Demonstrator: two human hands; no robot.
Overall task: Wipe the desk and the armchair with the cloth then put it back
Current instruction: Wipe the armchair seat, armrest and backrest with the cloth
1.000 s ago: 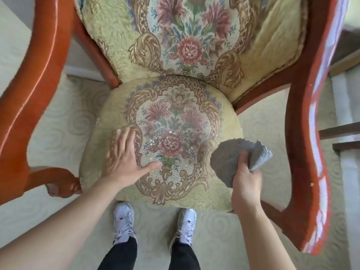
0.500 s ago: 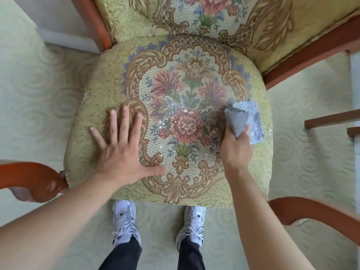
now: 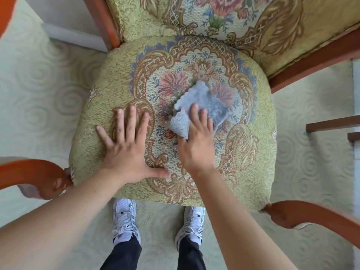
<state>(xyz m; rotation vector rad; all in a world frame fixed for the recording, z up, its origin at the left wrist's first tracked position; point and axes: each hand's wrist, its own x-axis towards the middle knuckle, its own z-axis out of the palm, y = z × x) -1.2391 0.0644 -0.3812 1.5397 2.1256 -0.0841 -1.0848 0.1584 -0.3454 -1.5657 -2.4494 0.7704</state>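
Note:
The armchair's seat (image 3: 243, 172) is yellow-green tapestry with a floral medallion, and it fills the middle of the view. A grey cloth (image 3: 212, 102) lies on the middle of the medallion. My right hand (image 3: 196, 147) lies on top of it with fingers stretched forward. The thumb is tucked under a raised fold of the cloth, so the cloth is pinched there. My left hand (image 3: 128, 152) lies flat on the seat's left front part, fingers spread, touching only the fabric. The desk is out of view.
The upholstered backrest (image 3: 253, 22) rises at the top. Polished red-brown armrests curve in at lower left (image 3: 33, 176) and lower right (image 3: 303, 215). My white shoes (image 3: 124, 217) stand on pale patterned carpet below the seat's front edge. Dark wooden bars (image 3: 331, 123) show at the right edge.
My right hand has carried the cloth from beside the seat's right edge onto it, then leftward to the medallion's middle, flattening over it. My left hand has stayed flat on the seat.

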